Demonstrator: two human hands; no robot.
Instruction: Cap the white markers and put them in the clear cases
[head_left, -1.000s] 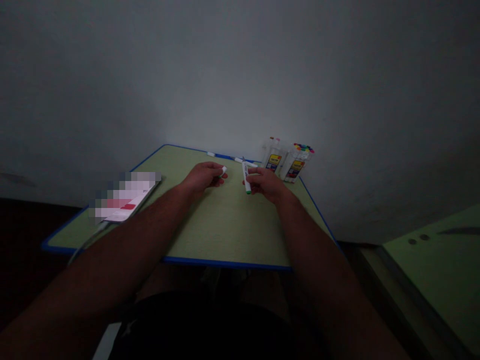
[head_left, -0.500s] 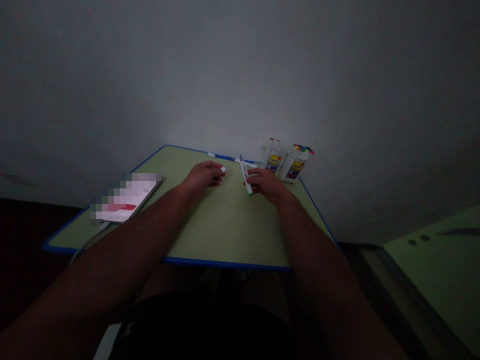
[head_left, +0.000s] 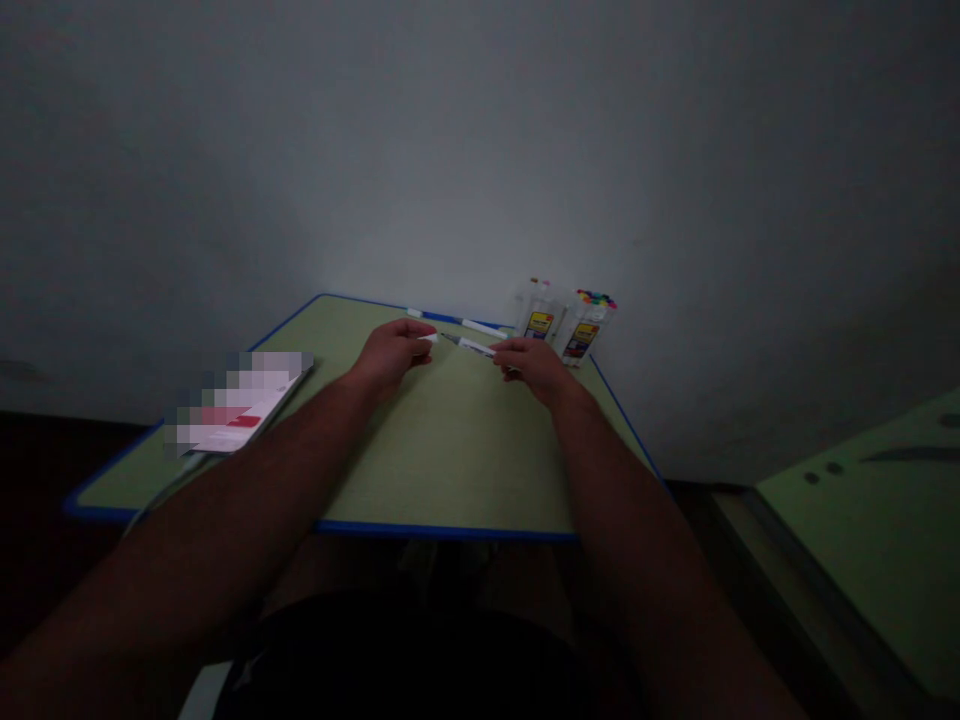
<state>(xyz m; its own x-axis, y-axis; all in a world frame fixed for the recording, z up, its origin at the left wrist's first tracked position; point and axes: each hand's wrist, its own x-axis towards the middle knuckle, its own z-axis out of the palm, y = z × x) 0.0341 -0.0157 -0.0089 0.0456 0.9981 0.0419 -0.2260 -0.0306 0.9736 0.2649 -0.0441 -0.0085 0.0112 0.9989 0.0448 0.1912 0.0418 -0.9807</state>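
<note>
Both my hands rest on a green desk [head_left: 420,460] with a blue edge. My right hand [head_left: 529,365] is closed round a white marker [head_left: 472,346], which lies nearly level with its dark tip pointing left. My left hand [head_left: 390,352] is closed on a small white marker cap [head_left: 429,338], held just left of that tip. A narrow gap separates cap and tip.
Two clear marker boxes [head_left: 562,325] stand at the desk's far right corner by the wall. Two loose markers [head_left: 454,321] lie along the far edge. A phone [head_left: 240,402] with a cable lies at the left. Another green desk [head_left: 877,540] is at the right.
My right hand has tipped the marker from upright to nearly level, tip toward my left hand. The left hand with the cap has shifted slightly left. The view has moved a little.
</note>
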